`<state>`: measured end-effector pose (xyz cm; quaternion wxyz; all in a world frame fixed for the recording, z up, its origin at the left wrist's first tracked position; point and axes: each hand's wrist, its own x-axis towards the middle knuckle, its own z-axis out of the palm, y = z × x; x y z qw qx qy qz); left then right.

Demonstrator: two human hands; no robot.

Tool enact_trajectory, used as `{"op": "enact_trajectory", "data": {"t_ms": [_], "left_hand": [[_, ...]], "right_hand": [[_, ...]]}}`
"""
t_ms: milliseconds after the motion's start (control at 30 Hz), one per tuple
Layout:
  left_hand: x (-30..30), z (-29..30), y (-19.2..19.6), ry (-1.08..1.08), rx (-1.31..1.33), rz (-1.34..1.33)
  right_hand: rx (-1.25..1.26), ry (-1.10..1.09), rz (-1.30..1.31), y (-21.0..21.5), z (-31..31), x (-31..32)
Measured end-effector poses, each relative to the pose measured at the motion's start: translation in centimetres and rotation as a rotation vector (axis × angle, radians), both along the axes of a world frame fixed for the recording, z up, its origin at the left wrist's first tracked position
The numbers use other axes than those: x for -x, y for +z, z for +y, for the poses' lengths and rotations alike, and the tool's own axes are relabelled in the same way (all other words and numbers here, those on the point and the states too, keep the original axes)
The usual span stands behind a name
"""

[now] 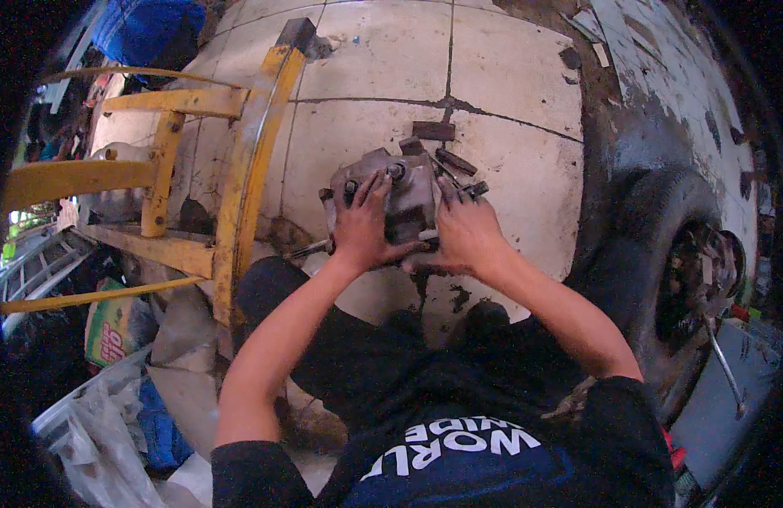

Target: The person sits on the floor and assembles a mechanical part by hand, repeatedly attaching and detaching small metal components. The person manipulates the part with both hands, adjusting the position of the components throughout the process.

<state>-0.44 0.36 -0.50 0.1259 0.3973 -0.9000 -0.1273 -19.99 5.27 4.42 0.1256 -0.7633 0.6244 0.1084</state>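
A grimy grey metal casting (411,196) with bolts on its top sits on the tiled floor in front of me. My left hand (363,222) lies over its left part, fingers spread and stretched, thumb along the near edge. Against the right side, my right hand (469,237) is closed on the casting, its fingers partly hidden. A short metal pin (428,235) shows between my thumbs. Beside my right fingertips is a dark bolt-like piece (476,189). A rod (309,250) sticks out at the casting's lower left.
Dark blocks (434,130) lie just beyond the casting. A yellow metal frame (254,161) stands at left, with a blue tub (146,32) behind it. To the right are a large tyre (641,245) and a wheel hub with a lever (726,368). Plastic bags (103,440) lie lower left.
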Motion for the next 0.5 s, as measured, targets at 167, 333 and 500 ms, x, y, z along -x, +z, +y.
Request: {"op": "enact_trajectory", "data": {"t_ms": [167, 333, 500], "left_hand": [[-0.2, 0.2, -0.8, -0.012, 0.02, -0.01], [-0.2, 0.0, -0.9, 0.001, 0.007, -0.14], [-0.3, 0.3, -0.1, 0.001, -0.012, -0.033]], "right_hand": [[-0.143, -0.036, -0.001, -0.2, -2.5, -0.2], [-0.167, -0.026, 0.008, 0.2, -2.8, -0.2], [0.063, 0.049, -0.005, 1.0, 0.7, -0.8]]}}
